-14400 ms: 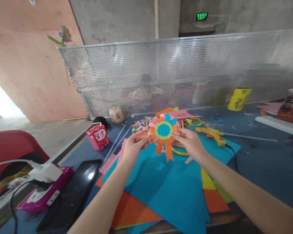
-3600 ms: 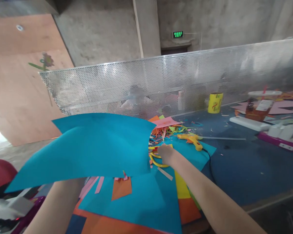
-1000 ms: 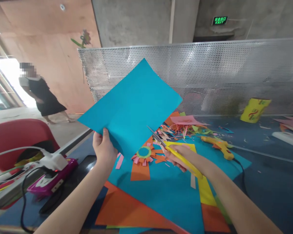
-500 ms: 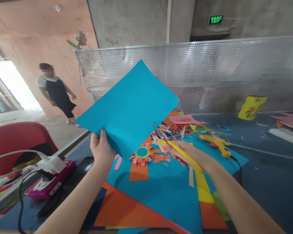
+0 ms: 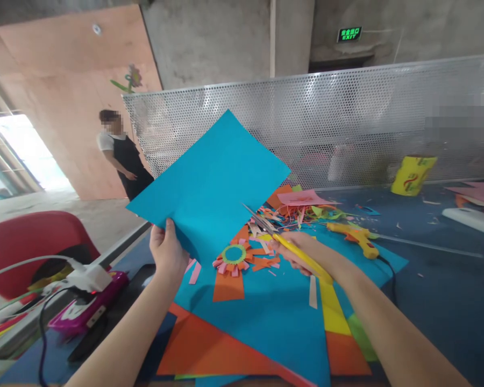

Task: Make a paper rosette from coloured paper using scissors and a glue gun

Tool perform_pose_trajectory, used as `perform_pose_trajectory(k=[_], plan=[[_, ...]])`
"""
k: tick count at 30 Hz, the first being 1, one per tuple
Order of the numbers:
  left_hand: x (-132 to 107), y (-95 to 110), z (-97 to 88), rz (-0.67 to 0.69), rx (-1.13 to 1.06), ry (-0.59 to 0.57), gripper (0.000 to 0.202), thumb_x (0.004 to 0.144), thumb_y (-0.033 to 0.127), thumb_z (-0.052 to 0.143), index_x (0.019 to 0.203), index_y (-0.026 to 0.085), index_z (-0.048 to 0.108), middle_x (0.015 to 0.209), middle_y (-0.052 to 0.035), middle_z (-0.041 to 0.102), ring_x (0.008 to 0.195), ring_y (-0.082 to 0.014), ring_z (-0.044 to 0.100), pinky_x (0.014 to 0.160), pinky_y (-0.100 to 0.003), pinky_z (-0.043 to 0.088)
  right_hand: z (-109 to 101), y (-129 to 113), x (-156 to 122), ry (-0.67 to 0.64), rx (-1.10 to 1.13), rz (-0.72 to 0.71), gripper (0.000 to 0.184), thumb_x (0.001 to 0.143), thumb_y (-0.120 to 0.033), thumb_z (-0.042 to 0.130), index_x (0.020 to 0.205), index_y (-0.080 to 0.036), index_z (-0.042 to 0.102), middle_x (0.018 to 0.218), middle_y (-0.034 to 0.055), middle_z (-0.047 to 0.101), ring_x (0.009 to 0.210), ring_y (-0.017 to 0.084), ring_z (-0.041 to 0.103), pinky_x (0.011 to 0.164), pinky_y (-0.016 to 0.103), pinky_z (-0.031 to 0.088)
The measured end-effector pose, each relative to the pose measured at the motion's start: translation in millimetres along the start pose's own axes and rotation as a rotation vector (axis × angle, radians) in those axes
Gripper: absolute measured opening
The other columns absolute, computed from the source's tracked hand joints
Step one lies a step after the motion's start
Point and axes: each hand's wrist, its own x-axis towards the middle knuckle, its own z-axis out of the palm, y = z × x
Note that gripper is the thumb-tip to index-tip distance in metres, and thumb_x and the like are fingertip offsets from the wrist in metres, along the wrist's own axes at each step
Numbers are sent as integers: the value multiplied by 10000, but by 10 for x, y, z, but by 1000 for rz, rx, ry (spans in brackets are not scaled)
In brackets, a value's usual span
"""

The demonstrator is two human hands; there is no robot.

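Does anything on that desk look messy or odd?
A bit messy: tangled paper scraps are heaped beyond the right hand, with small bits strewn over the desk. The yellow glue gun lies on its side on a blue sheet. Nothing looks plainly damaged.

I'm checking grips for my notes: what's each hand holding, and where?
Left hand: the blue sheet, by its lower-left edge. Right hand: the scissors, by the yellow handles.

"Where does the camera sit?"
"On the person's head, looking forward and down."
"How near?"
"Close: the hands (image 5: pixel 170 253) show just ahead, forearms (image 5: pixel 127 322) entering from the bottom edge."
"And facing?"
"Across the surface (image 5: pixel 439 285) to the perforated metal screen (image 5: pixel 326 115), with the concrete wall (image 5: pixel 210 45) farther back."
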Motion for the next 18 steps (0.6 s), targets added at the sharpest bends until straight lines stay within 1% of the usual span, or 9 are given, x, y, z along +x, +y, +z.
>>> perform_pose_trajectory(k=[3, 6, 10, 14, 16, 18], plan=[[-18, 31, 26, -9, -9, -7, 169, 831, 230, 481, 918, 253, 624, 1068, -47, 628, 982, -191, 580, 851, -363, 481, 15, 88, 63, -2, 43, -25, 505, 655, -723, 477, 677, -227, 382, 460, -63, 352, 304, 78, 344, 269, 205, 283], [-27, 46, 41, -18, -7, 14, 174, 833, 219, 474, 909, 248, 628, 1037, -53, 637, 949, -189, 593, 851, -380, 476, 19, 131, 95, 18, 47, -32, 520, 640, -737, 476, 671, -228, 373, 449, -63, 356, 289, 84, 353, 264, 213, 293], [-27, 27, 40, -1, -2, -22, 156, 819, 234, 495, 897, 261, 627, 1027, -39, 640, 964, -189, 586, 847, -369, 481, 9, 87, 68, 33, 0, -11, 529, 671, -748, 416, 653, -221, 381, 395, -67, 339, 281, 81, 343, 283, 212, 299], [-47, -7, 50, 46, -3, -83, 144, 792, 252, 536, 908, 259, 621, 1044, -29, 635, 997, -177, 565, 893, -334, 456, 0, 25, 30, 0, -24, -55, 501, 680, -715, 457, 690, -216, 421, 441, -60, 385, 324, 77, 380, 314, 198, 317], [-55, -23, 56, 65, -15, -101, 143, 780, 257, 551, 907, 242, 617, 1024, -37, 638, 970, -176, 573, 898, -341, 450, 1, -2, 13, -2, -26, -57, 492, 682, -705, 467, 713, -215, 442, 452, -59, 387, 336, 76, 381, 321, 197, 330], [-59, -34, 59, 62, -19, -88, 127, 774, 251, 556, 884, 229, 615, 997, -45, 641, 930, -174, 584, 883, -351, 454, 6, -28, -4, -10, -29, -35, 495, 685, -707, 458, 715, -213, 447, 443, -58, 380, 327, 79, 375, 315, 202, 335]])
